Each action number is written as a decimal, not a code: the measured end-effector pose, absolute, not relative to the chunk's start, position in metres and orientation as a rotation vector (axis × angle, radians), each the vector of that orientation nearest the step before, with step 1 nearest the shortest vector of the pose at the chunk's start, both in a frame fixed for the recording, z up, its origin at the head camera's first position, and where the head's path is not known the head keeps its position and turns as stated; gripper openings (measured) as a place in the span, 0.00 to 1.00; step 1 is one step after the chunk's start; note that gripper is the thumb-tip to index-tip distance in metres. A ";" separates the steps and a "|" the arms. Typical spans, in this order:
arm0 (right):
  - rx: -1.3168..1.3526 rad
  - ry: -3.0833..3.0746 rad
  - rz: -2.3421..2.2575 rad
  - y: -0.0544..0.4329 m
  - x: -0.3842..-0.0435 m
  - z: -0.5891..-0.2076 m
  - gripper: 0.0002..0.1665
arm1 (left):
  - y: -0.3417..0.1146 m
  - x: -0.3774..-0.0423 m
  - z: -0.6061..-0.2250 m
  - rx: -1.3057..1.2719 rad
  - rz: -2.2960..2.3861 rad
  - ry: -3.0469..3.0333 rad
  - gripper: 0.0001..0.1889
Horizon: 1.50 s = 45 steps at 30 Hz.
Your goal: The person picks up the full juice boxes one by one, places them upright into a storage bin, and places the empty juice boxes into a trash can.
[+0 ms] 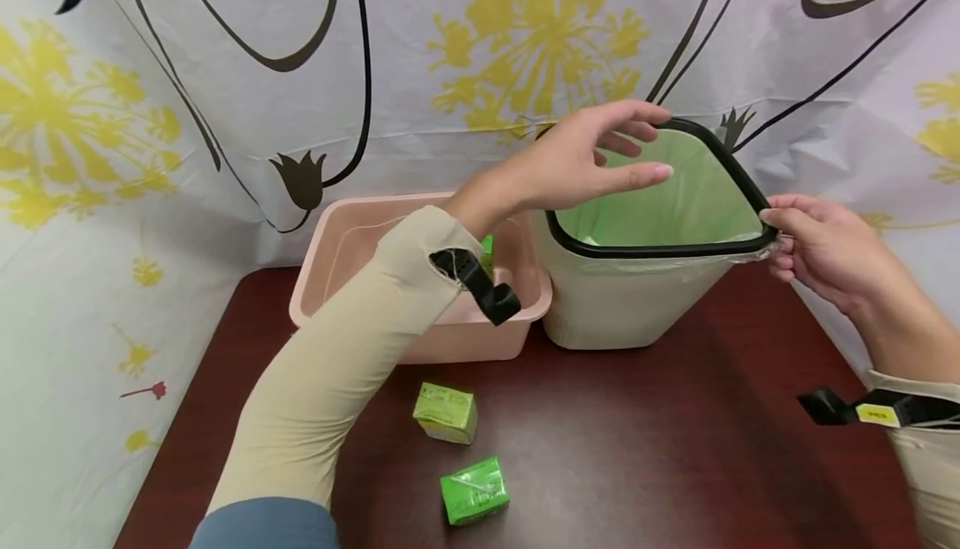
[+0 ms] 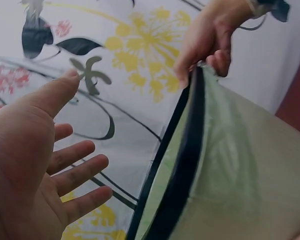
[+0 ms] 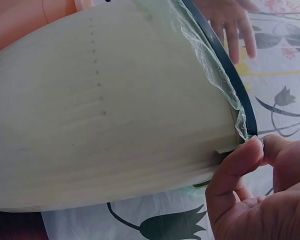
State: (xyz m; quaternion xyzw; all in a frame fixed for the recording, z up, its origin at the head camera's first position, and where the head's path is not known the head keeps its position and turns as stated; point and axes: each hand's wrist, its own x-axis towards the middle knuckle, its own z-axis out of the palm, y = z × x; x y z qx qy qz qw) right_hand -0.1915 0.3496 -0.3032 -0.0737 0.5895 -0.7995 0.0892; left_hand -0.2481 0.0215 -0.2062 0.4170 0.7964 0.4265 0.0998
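A pale trash can (image 1: 615, 307) with a black rim ring (image 1: 667, 249) stands on the table, lined with a thin green bag (image 1: 675, 182) whose edge is folded out under the ring. My right hand (image 1: 832, 257) pinches the ring and bag edge at the right corner, thumb on top and fingers curled beneath. Over the left side of the opening hovers my left hand (image 1: 592, 153), its fingers spread and relaxed with nothing held. In the left wrist view that hand (image 2: 55, 170) is apart from the rim (image 2: 182, 170).
Left of the can sits a pink basin (image 1: 322, 282) with a green item (image 1: 487, 253) inside, mostly hidden by my left arm. Two small green boxes (image 1: 446, 413) lie on the dark red table (image 1: 637, 449) in front. A patterned cloth (image 1: 480, 49) hangs behind.
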 end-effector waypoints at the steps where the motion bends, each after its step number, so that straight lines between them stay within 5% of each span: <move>1: -0.214 1.748 -2.384 0.350 -0.191 -0.303 0.12 | 0.020 -0.244 -0.206 1.257 1.230 2.358 0.32; 10: -0.209 1.732 -2.398 0.350 -0.191 -0.303 0.11 | -0.010 -0.208 -0.214 1.601 1.074 2.376 0.30; 22: -0.217 1.708 -2.414 0.352 -0.190 -0.306 0.12 | -0.076 -0.158 -0.241 1.732 1.047 2.358 0.28; 35: -0.222 1.714 -2.404 0.352 -0.190 -0.305 0.12 | -0.141 -0.122 -0.287 1.478 1.008 2.436 0.27; 45: -0.230 1.750 -2.377 0.351 -0.192 -0.305 0.12 | -0.178 -0.113 -0.366 1.278 1.275 2.451 0.29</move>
